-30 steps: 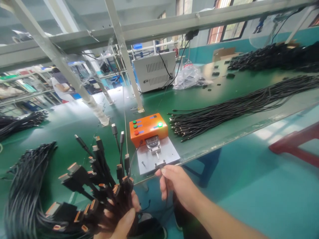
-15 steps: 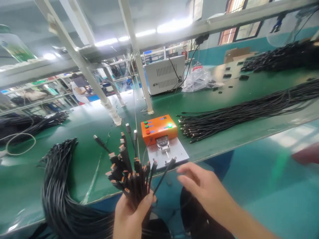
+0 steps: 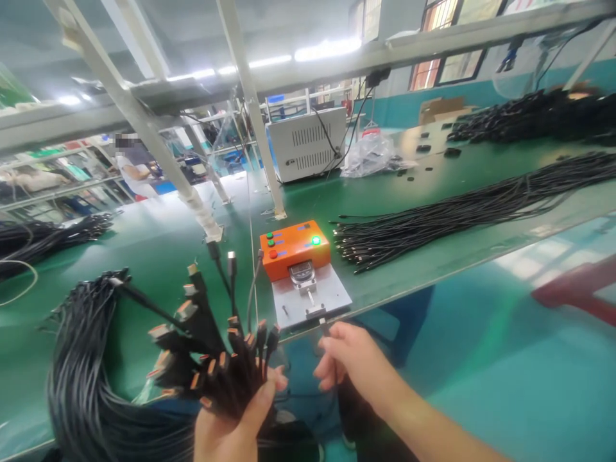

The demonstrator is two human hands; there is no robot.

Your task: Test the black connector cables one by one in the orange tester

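My left hand (image 3: 238, 414) is closed around a thick bunch of black USB cables (image 3: 226, 372), their plugs fanned upward. Between the thumb and fingers of my right hand (image 3: 349, 359) is a single cable's plug (image 3: 324, 326), pinched just in front of the metal plate (image 3: 332, 289). Whether the plug touches the fixture at the plate's near edge I cannot tell. Behind the plate is an orange box (image 3: 294, 247) with a lit green light, two green buttons and a red one. A small gauge (image 3: 302, 273) sits at its front.
Right of the box lies a long bundle of black cables (image 3: 457, 215). More cables (image 3: 81, 359) hang over the table's left front edge. White posts (image 3: 255, 109) rise behind, near a grey metal case (image 3: 308, 144) and a plastic bag (image 3: 368, 155). A person (image 3: 137, 170) is in the background.
My right hand has moved left and down and now pinches one cable's plug by the plate. The bunch in my left hand appears lower and further left, and the view has shifted slightly.
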